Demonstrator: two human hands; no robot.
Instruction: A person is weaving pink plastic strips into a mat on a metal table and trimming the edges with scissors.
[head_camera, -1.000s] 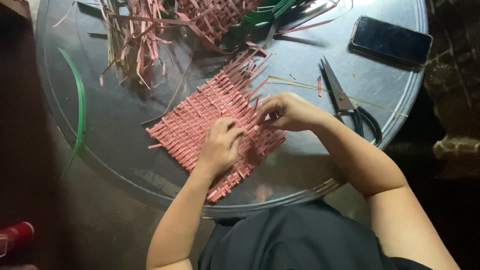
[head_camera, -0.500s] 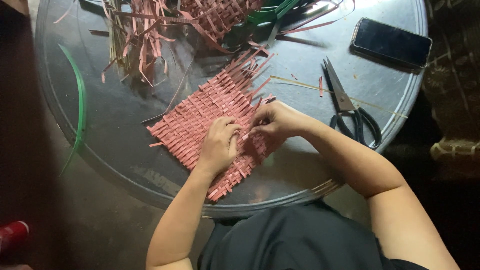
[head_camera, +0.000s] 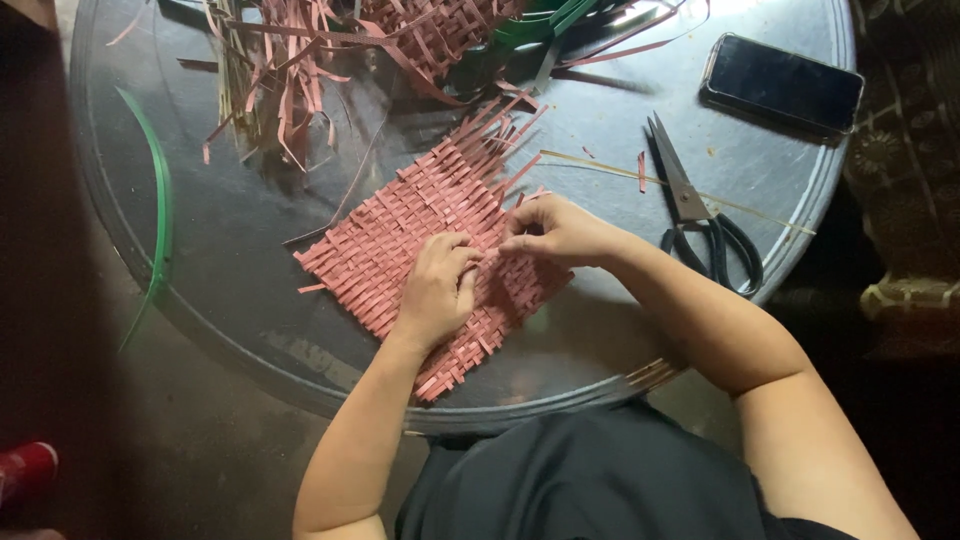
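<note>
Right hand (head_camera: 560, 232) pinches one pink strip at its fingertips while left hand (head_camera: 438, 285) lies curled on the woven pink mat (head_camera: 400, 235), seemingly pinning it flat mid-table (head_camera: 250, 330); mat is a tight diagonal plait with loose ends fraying outward, scissors (head_camera: 700, 215) just beside it.

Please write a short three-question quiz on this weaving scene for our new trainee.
1. True or false: the left hand rests flat on the pink woven mat.
2. Which lies nearest the right hand: A) the scissors, B) the phone, C) the green strip?
3. What do the right hand's fingers pinch?

Key
1. True.
2. A.
3. A pink strip at the mat's edge.
</note>
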